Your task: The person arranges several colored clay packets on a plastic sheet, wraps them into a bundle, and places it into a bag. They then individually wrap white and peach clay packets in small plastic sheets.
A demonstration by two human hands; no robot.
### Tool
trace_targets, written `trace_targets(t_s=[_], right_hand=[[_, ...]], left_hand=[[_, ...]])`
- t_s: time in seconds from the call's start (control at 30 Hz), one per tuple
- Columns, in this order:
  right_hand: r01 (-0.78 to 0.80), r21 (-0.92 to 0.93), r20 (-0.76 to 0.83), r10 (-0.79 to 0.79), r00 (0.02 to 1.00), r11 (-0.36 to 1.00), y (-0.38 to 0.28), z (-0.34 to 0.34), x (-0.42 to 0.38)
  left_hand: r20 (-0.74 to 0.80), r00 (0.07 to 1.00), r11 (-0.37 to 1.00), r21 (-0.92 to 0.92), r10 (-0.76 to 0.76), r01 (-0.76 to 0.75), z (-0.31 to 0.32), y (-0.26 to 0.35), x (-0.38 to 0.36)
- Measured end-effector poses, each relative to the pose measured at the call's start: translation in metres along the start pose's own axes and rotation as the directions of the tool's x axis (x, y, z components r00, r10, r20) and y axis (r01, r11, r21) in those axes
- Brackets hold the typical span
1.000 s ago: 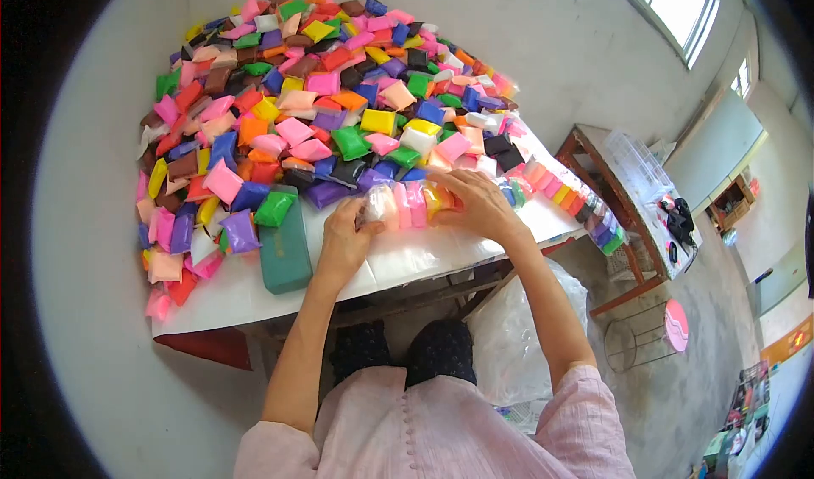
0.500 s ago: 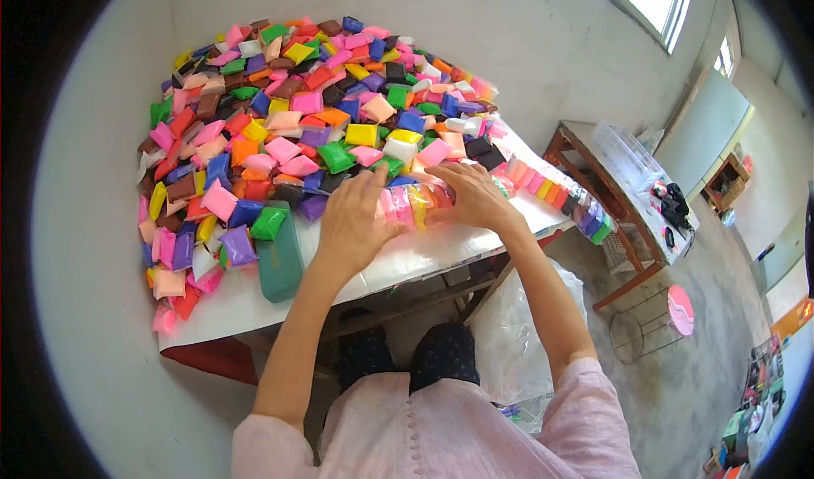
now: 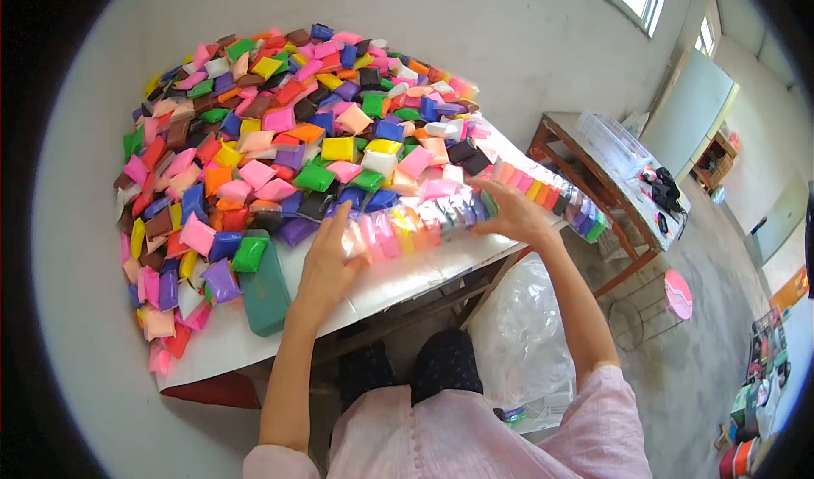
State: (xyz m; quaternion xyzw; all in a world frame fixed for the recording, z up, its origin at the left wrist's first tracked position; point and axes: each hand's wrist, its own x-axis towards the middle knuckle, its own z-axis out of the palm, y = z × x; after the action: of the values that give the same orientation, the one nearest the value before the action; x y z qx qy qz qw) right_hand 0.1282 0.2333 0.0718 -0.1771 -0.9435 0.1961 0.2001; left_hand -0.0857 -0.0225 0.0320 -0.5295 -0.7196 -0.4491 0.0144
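A clear bag holding a row of colored packets [image 3: 420,225] lies along the front of the white table. My left hand [image 3: 326,258] is at its left end, thumb and fingers spread around the pink packets. At the other end, my right hand [image 3: 513,214] has its thumb and fingers apart around the green packet. A second bagged row [image 3: 551,195] lies behind and to the right of my right hand. Behind both hands spreads a large heap of small colored packets [image 3: 288,131]. The green box [image 3: 267,292] stands left of my left hand.
The white tabletop [image 3: 381,286] ends just in front of my body. A clear plastic bag [image 3: 521,335] hangs or lies below its edge. To the right are a second table [image 3: 623,195] with a clear bin [image 3: 615,144], and a pink-topped stool [image 3: 677,294].
My hands have moved apart, the left one left and down, the right one right. The whole row of packets between them now shows. The view has shifted slightly.
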Motion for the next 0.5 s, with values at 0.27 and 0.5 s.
trace_targets(t_s=[0.27,0.5], right_hand=[[-0.025,0.320,-0.010,0.030,1.000,0.947,0.003,0.003,-0.045],[0.029,0.341,-0.112,0.010,0.994,0.940,0.000,0.013,-0.050]], left_hand=[[0.024,0.996,0.960,-0.266,-0.085,0.088,-0.008,0.000,-0.034],[0.090,0.977,0.907,-0.363,-0.191,0.211,-0.008,0.003,-0.035]])
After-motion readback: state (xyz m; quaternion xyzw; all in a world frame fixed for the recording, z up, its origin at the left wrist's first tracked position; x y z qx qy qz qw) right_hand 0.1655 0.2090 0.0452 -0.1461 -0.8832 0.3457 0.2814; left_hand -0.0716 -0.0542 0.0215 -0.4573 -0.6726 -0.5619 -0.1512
